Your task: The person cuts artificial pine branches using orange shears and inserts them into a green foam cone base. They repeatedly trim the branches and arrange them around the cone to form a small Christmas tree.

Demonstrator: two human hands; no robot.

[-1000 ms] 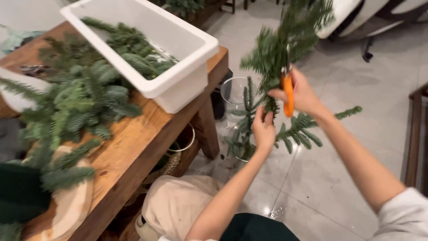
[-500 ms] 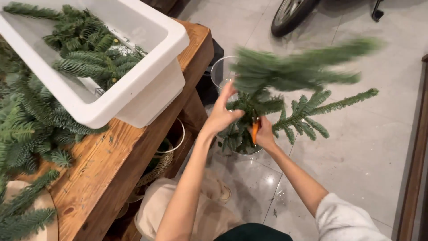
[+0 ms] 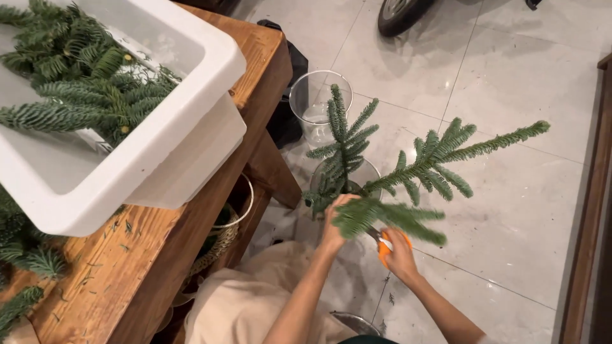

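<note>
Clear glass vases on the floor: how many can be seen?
2. One empty glass vase stands beside the wooden table leg. The other vase holds fir branches, just above the left hand. Others may be hidden behind the table.

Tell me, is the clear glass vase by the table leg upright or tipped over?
Upright. The clear glass vase stands on the floor with its round mouth facing up.
</note>
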